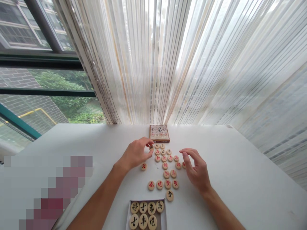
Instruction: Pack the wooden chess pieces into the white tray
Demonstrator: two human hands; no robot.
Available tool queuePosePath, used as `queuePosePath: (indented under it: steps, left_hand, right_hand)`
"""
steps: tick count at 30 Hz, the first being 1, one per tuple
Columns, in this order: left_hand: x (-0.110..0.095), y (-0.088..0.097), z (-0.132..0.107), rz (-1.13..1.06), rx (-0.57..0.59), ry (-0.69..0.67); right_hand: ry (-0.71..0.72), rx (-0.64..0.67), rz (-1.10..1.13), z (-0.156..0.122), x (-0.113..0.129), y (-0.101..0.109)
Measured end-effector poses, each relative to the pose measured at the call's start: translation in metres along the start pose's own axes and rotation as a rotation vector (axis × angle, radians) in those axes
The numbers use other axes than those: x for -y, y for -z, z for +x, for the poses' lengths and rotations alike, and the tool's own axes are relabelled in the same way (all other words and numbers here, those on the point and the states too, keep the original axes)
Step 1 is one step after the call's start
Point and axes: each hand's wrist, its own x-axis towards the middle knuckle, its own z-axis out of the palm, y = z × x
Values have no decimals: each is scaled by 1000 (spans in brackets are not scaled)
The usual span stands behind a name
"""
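Several round wooden chess pieces (pixel 165 166) with red characters lie loose on the white table (pixel 240 166). My left hand (pixel 136 153) pinches one black-marked piece (pixel 151 147) at the far edge of the group. My right hand (pixel 195 167) hovers at the right side of the pieces, fingers curled and apart, holding nothing; a piece lies just under its thumb. A small open box (pixel 128 217) at the near edge holds several black-marked pieces. One black-marked piece (pixel 169 195) lies just beyond the box.
A brown box lid (pixel 159 133) lies flat at the far side of the table by the striped sheer curtain (pixel 192 64). A window (pixel 43 80) is at the left. A blurred patch covers the near left corner.
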Motion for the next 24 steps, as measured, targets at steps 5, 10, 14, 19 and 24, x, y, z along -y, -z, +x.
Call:
queuePosePath:
  steps: [5,10,14,19,24]
  left_hand:
    - [-29,11,-1,-336,25,-133]
    - [-58,9,-5,-463,77,-222]
    - [-65,3,-7,-502,111,-221]
    - [-63,-2,-7,-503,141,-216]
    - [-61,2,-8,-500,215,-183]
  right_hand:
    - [-101,116,146,-6,11,-4]
    - [-253,274,446,-12,25,-11]
    - [-320,303,594,-13,36,-11]
    - [-390,290,662,-12,37,-10]
    - [-375,290,642,-13,35,-9]
